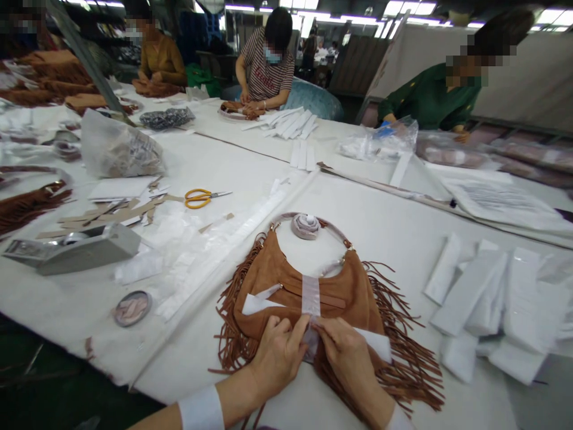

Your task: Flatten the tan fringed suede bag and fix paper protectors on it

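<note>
A brown suede handbag with long fringes on both sides lies flat on the table in front of me. Its handle is wrapped in pale material, and a rolled pale strip rests inside the handle's loop. Down the bag's middle runs a translucent band. At the band's lower end, my left hand and my right hand meet, each pinching it with thumb and fingers. White paper sticks out from under my right hand, and another white piece lies on the bag's left.
Yellow-handled scissors, a grey tape dispenser and a small round dish are to the left. White folded strips are piled at right. A plastic bag stands farther back. Several people work across the table.
</note>
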The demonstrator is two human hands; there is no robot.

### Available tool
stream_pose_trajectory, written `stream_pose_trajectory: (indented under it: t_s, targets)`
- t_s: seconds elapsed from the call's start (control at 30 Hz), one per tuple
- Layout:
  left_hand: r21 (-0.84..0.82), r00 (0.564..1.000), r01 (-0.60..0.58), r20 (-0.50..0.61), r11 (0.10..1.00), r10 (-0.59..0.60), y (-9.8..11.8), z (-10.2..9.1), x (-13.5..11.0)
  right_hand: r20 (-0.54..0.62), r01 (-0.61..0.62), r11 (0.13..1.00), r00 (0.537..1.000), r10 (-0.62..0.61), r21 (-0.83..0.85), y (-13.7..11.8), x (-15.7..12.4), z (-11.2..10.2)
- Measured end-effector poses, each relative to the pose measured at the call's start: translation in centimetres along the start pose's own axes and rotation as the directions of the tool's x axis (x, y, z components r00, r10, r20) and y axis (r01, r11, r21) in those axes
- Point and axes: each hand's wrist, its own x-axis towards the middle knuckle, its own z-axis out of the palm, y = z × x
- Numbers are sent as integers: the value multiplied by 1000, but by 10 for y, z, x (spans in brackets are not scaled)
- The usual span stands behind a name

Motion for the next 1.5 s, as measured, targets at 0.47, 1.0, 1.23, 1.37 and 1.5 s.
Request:
stream_pose_trajectory:
  t_s: [0.47, 1.0, 1.23, 1.37, 1.5]
  targets:
    - [62, 996, 27, -86, 998, -21, -1, 11, 11, 303, -241, 969, 920, 247, -57, 19, 36, -3]
    - [324, 963, -269, 79, 907, 257, 4, 23, 0, 295, -395, 902, 895, 335, 176, 28, 36, 0]
    - [299, 985, -174, 52, 938, 166, 8, 29, -7, 208, -475, 833, 879, 430, 285, 27, 31, 1]
    - [308, 993, -121, 42, 944, 114, 11, 32, -12, 145, -482, 817, 876, 460, 318, 26, 30, 6]
    - [354, 995, -99, 38, 930, 91, 15, 33, -13, -17, -429, 835, 887, 462, 345, 25, 21, 12]
